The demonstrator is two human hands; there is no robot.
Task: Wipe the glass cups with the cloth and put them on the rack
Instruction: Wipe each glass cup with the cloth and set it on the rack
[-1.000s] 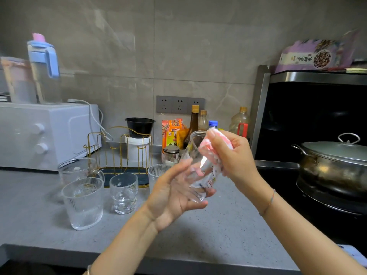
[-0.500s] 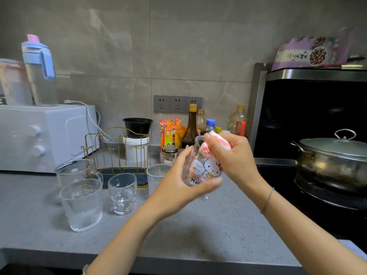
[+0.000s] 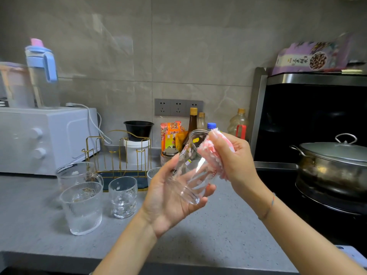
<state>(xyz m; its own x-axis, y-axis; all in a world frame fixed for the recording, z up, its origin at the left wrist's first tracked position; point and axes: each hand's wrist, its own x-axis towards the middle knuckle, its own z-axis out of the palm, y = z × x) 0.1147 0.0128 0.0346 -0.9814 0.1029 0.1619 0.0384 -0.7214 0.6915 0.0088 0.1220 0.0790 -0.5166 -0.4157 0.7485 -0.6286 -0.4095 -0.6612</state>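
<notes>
My left hand (image 3: 168, 197) cradles a printed clear glass cup (image 3: 190, 171), tilted, above the counter; its fingers curl round the cup's base. My right hand (image 3: 234, 159) grips a pink cloth (image 3: 212, 153) and presses it against the cup's upper side near the rim. A gold wire rack (image 3: 119, 153) on a dark tray stands behind, with no cups on it. In front of the rack stand a ribbed glass (image 3: 82, 207), a handled glass mug (image 3: 76, 174), a short glass (image 3: 123, 196) and another ribbed glass (image 3: 154, 173), partly hidden by my left hand.
A white microwave (image 3: 45, 137) with a blue-lidded jug (image 3: 42, 76) sits at the left. Bottles and packets (image 3: 190, 128) line the wall. A black cup on a white tub (image 3: 138, 143) stands behind the rack. A lidded steel pot (image 3: 333, 165) sits on the black stove at right.
The cup has turned in my left hand, its cartoon print rotated away. My right hand has slid the cloth over the cup's side, and my left fingers have shifted lower toward the base.
</notes>
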